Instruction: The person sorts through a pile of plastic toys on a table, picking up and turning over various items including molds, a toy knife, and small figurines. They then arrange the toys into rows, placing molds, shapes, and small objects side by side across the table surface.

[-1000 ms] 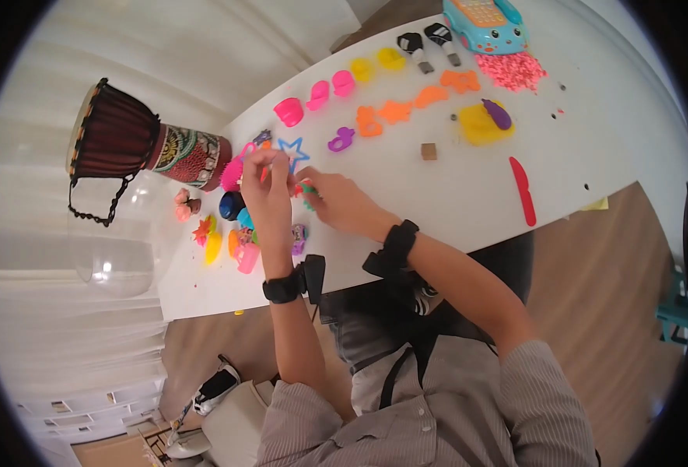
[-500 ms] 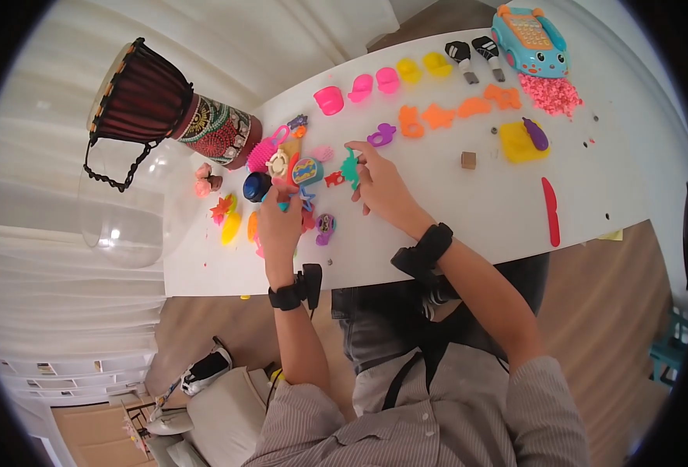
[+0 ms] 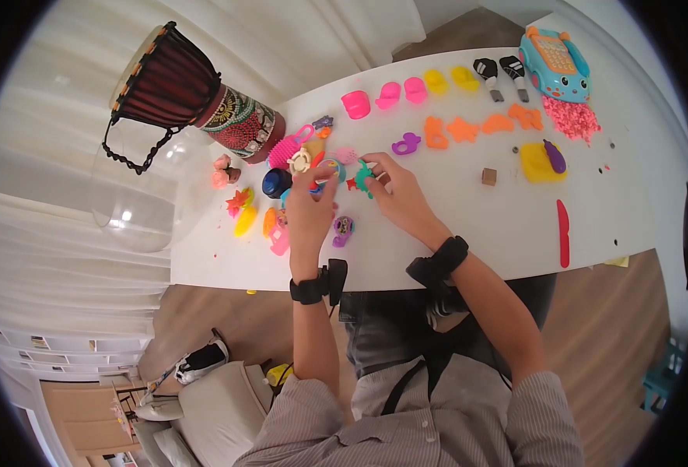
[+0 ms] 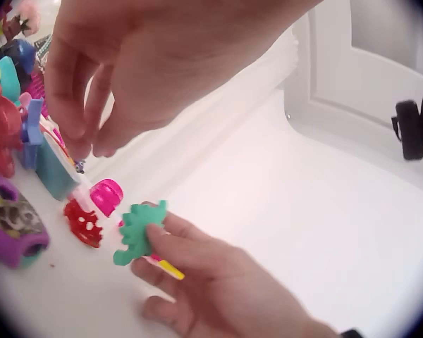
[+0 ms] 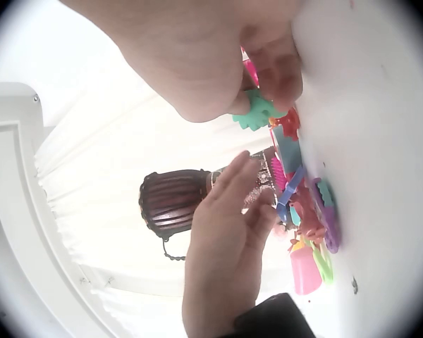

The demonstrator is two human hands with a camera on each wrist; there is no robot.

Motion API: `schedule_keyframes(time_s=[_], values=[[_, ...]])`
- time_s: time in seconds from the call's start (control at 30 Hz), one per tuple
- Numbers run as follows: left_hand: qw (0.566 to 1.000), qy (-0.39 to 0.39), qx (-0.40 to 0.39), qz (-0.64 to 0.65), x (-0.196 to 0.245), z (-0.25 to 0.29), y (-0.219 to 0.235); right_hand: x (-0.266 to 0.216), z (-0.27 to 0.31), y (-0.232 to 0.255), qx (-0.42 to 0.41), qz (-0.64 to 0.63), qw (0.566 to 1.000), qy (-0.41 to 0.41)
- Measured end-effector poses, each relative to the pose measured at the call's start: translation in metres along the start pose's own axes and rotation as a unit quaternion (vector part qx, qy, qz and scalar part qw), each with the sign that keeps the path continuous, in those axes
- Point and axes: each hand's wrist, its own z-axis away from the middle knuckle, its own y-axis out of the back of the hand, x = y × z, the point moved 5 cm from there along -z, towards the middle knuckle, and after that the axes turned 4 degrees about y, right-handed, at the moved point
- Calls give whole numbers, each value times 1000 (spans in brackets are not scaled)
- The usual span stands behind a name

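Observation:
My right hand [image 3: 402,194] pinches a green dinosaur-shaped cutter [image 4: 141,232] between thumb and fingers. A spotted red piece [image 4: 82,224] lies close beside the cutter. Over the toy pile is my left hand [image 3: 310,214], fingers loosely bent and nothing visible in them. Under and around it are a blue star cutter [image 5: 290,193], a teal-sided toy [image 4: 56,169] and a purple toy [image 3: 344,229]. Part of the pile is hidden by the left hand in the head view.
A djembe drum [image 3: 239,121] leans at the back left. Pink cups [image 3: 355,104], orange shapes [image 3: 462,130] and a purple duck shape [image 3: 406,143] lie in rows. A wooden block [image 3: 488,177], red knife [image 3: 564,233] and toy phone [image 3: 555,62] are on the right.
My hands, close together a second ago, have moved apart; the right keeps the green cutter. The blue star, earlier beyond my left hand, is now in the pile. The head view has shifted.

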Motion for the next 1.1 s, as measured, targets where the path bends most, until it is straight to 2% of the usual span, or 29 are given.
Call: schedule_keyframes(time_s=[0.03,0.1,0.13,0.17,0.23,0.37,0.43,0.5,0.57,0.7,0.77,0.8,0.83,0.87,0.9,0.97,1.1], values=[[1000,-1,3,-1,2,0,-4,1,-1,0,2,17,999,31],[992,-65,-74,83,12,5,-20,-2,-2,0,2,33,998,62],[993,-84,-72,28,16,7,-24,-2,-1,0,2,19,998,61],[994,-86,-68,30,16,5,-26,-2,-1,1,2,5,998,60],[995,-41,-83,47,8,-2,-31,-3,-2,2,-2,-2,998,59],[991,-27,-88,102,-9,-8,-38,-2,-1,4,15,-17,999,23],[987,14,-82,135,-17,-9,-38,-2,-1,5,13,-9,999,31],[985,19,-85,147,-24,-9,-38,1,-1,5,13,-2,999,38],[983,26,-86,158,-30,-10,-38,6,-1,2,-8,90,994,55],[984,-4,-72,165,-31,-10,-37,13,-3,2,-6,115,990,83],[985,-7,-70,160,-30,-8,-36,6,-3,1,-9,99,986,133],[989,-35,-50,138,-26,-7,-33,4,-2,2,-4,102,986,131],[991,-63,-31,118,-22,-5,-33,6,-3,1,-30,71,994,83],[990,-65,-38,120,-21,-4,-37,8,-3,1,-55,38,997,34],[988,-78,-45,122,-18,-2,-39,4,-2,3,-49,41,997,32],[987,-91,-54,124,-17,0,-42,4,0,4,-41,-17,999,-25],[987,-131,-50,75,-9,8,-45,5,0,6,-16,-71,997,-28]])
